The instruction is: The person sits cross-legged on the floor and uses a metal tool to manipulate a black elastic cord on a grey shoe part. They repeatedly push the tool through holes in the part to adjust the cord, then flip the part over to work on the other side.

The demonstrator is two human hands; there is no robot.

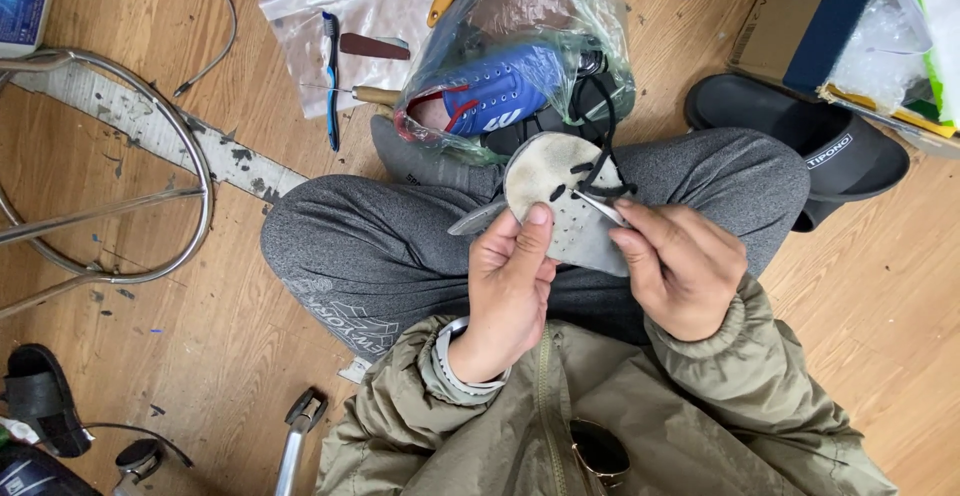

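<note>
The wooden floor (250, 286) is carrying everything in view. The person is sitting on it cross-legged in grey trousers (370, 246), and the grey insole (560, 201) – the landmark for all positions below – is being held above the lap.

Beyond the insole, touching the shins, a clear plastic bag (560, 16) is lying with a blue sports shoe (500, 91) inside it. To the right of the insole, a black slide sandal (800, 136) is resting against a cardboard box (790, 16). Well to the left of the insole, a chrome stool frame (150, 206) is lying on its side.

The left hand (510, 286) is gripping the insole – thumb pressed on its upper face, fingers closed behind it. The right hand (680, 266) is pinching a thin metal tool (600, 206) between thumb and forefinger, fingers closed on it; the tool tip is sitting against the insole's perforated face. A black lace (598, 161) is running from the insole up toward the bag.

Left of the bag, a blue toothbrush (330, 76) is lying on a smaller plastic sheet (370, 16).
</note>
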